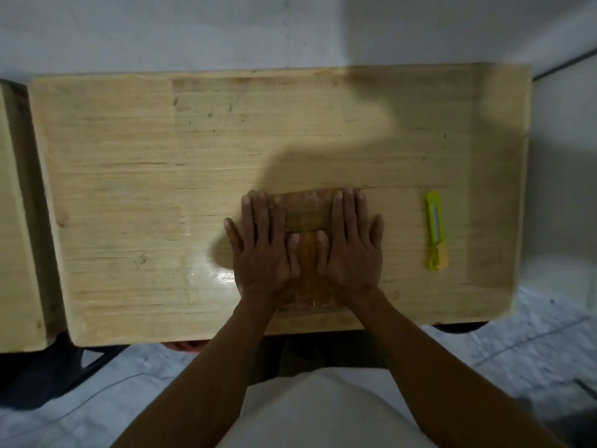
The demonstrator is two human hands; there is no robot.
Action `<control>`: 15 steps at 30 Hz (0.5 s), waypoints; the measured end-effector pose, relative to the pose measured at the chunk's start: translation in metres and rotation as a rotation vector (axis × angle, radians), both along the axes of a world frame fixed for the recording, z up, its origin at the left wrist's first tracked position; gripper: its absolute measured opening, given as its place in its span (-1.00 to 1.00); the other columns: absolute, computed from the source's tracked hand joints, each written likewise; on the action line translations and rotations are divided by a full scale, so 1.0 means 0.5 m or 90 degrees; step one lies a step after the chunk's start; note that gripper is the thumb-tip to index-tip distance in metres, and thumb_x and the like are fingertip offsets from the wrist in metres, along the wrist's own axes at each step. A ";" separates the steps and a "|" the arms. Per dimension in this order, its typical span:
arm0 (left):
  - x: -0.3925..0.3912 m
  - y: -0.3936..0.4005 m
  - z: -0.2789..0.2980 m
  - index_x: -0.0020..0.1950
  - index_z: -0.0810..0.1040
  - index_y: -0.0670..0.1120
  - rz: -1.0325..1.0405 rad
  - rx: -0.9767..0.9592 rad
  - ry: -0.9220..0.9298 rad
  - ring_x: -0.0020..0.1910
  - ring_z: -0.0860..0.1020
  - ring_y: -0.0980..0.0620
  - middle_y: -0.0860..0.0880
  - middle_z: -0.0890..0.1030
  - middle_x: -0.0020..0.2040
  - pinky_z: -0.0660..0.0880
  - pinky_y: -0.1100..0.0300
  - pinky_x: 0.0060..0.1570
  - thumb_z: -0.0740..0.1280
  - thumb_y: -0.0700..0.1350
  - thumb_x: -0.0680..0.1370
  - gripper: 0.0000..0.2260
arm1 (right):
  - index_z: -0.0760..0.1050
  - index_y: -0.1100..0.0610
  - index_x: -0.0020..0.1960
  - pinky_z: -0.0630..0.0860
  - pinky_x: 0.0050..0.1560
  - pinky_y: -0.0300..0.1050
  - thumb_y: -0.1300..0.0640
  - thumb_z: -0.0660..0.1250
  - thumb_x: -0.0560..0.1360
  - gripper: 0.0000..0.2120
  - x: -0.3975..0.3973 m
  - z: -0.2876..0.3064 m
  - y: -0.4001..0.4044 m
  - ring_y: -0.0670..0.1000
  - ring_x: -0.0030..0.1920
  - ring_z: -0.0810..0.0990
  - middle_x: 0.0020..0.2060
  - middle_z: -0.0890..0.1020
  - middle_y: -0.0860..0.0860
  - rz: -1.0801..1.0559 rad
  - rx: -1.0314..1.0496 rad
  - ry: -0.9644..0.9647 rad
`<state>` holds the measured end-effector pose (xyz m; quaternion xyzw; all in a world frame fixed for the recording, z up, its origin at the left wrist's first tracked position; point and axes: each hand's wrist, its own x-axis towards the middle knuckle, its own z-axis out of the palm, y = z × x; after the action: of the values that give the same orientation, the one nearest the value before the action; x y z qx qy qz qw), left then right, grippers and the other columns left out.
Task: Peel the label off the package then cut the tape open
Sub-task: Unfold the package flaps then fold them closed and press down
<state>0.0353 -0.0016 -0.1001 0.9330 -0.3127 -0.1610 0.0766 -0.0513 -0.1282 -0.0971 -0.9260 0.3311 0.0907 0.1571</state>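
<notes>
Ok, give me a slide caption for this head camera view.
Both hands, left and right, flat on the taped package; green cutter beside it.

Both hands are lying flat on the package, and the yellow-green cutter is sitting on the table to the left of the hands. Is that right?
Not quite. The cutter lies on the table to the right of the hands, not the left, as the head view shows. The rest holds: the left hand and the right hand both lie flat on the package.

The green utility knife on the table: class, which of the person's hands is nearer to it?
Right. The right hand lies flat on the package, just left of the utility knife; the left hand rests farther left.
</notes>
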 end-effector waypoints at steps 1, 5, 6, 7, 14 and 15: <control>0.000 -0.001 -0.002 0.62 0.02 -0.11 0.001 0.001 -0.006 0.61 -0.05 -0.21 -0.16 -0.06 0.62 -0.02 -0.34 0.48 0.02 0.11 0.65 -0.41 | 0.02 0.16 0.60 0.00 0.52 0.29 -0.12 0.02 0.62 -0.36 0.001 -0.002 0.002 0.05 0.60 -0.06 0.60 0.06 0.08 -0.001 -0.013 -0.007; -0.002 -0.001 -0.004 0.61 0.08 -0.13 0.000 -0.011 -0.020 0.59 0.02 -0.24 -0.18 0.03 0.61 0.03 -0.36 0.46 0.04 0.10 0.65 -0.42 | 0.13 0.20 0.57 0.06 0.50 0.32 -0.10 0.06 0.60 -0.37 0.000 -0.007 0.003 0.07 0.59 0.01 0.57 0.13 0.11 0.003 -0.044 -0.035; -0.002 -0.001 -0.005 0.60 0.09 -0.13 -0.002 -0.014 -0.025 0.59 0.03 -0.24 -0.18 0.05 0.60 0.04 -0.36 0.46 0.03 0.11 0.65 -0.43 | 0.14 0.21 0.57 0.07 0.49 0.33 -0.09 0.06 0.60 -0.37 0.000 -0.008 0.002 0.07 0.59 0.02 0.57 0.14 0.12 0.005 -0.052 -0.039; -0.003 0.000 -0.007 0.60 0.10 -0.13 -0.003 -0.017 -0.032 0.59 0.04 -0.23 -0.18 0.06 0.60 0.05 -0.37 0.46 0.02 0.11 0.65 -0.43 | 0.14 0.22 0.57 0.08 0.49 0.33 -0.09 0.06 0.60 -0.37 0.000 -0.008 0.001 0.07 0.59 0.03 0.57 0.14 0.12 0.006 -0.058 -0.042; -0.004 0.002 -0.012 0.59 0.10 -0.13 -0.006 -0.046 -0.050 0.59 0.06 -0.22 -0.17 0.07 0.59 0.05 -0.38 0.45 0.10 0.08 0.64 -0.43 | 0.13 0.23 0.57 0.08 0.49 0.33 -0.09 0.06 0.59 -0.36 0.000 -0.008 0.003 0.11 0.59 0.05 0.57 0.15 0.14 0.016 -0.071 -0.036; -0.005 0.002 -0.013 0.59 0.10 -0.13 -0.007 -0.049 -0.053 0.59 0.06 -0.22 -0.17 0.07 0.59 0.05 -0.38 0.45 0.12 0.08 0.63 -0.42 | 0.12 0.23 0.57 0.07 0.49 0.33 -0.09 0.06 0.59 -0.36 0.000 -0.008 0.003 0.11 0.59 0.04 0.58 0.14 0.14 0.016 -0.070 -0.033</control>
<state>0.0329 -0.0004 -0.1064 0.9336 -0.3266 -0.1102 0.0981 -0.0513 -0.1266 -0.1009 -0.9393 0.3197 0.0502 0.1137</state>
